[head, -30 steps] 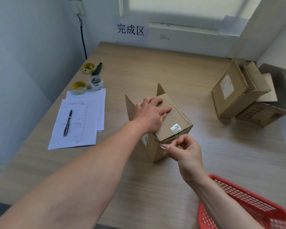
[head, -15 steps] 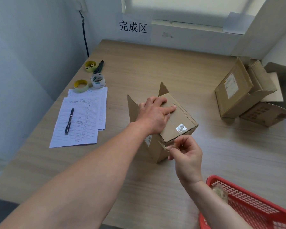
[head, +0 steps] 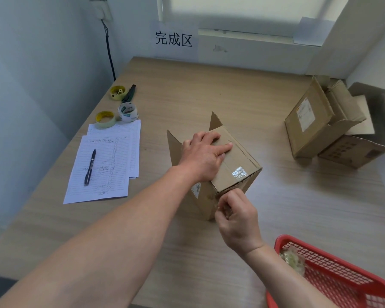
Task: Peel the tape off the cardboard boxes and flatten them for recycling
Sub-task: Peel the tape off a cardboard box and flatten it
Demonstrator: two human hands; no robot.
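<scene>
The cardboard box (head: 229,172) lies on its side near the middle of the bench (head: 209,90), its open flaps pointing toward eleven o'clock and its taped end toward five. The left hand (head: 203,155) lies flat on the top panel with fingers straight, pressing the box down without curling round it. At the near lower corner the right hand (head: 237,216) has its fingertips (head: 223,206) pinched together on what looks like a lifted end of clear tape (head: 239,173); the strip itself is too thin to make out there, though a shiny patch of it shows on the top panel near the edge. The step in hand appears to be peeling this box's tape, and flattening has not begun. The next move probably calls for a steady pull away from the seam, low along the panel so the tape comes off whole, while the left hand resists the tug. At four o'clock a red basket (head: 333,274) holds crumpled tape; at two o'clock two more boxes (head: 329,127) wait, unflattened.
</scene>
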